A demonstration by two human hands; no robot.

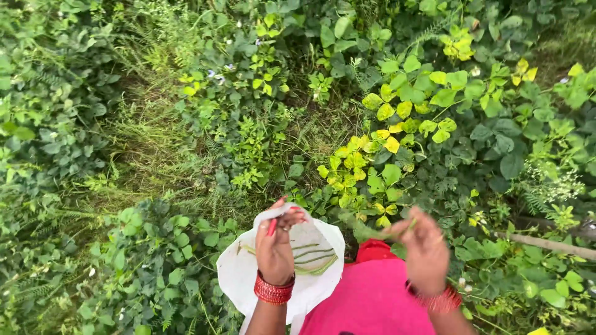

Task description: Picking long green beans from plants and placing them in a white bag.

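- Currently right hand (pixel 425 248) pinches a blurred green pod (pixel 375 231), long axis pointing left toward the bag.
- Left hand (pixel 276 245) clamps white bag (pixel 248 273) rim, mouth open just left of pod.

Dense green leafy vines (pixel 434 124), grassy patch (pixel 149 142); soft daylight

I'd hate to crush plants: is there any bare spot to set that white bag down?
Hardly. The grassy strip between the dark vines on the left and the central leafy clump is the thinnest cover. Around the left hand, the white bag and the right hand, leaves crowd everywhere.
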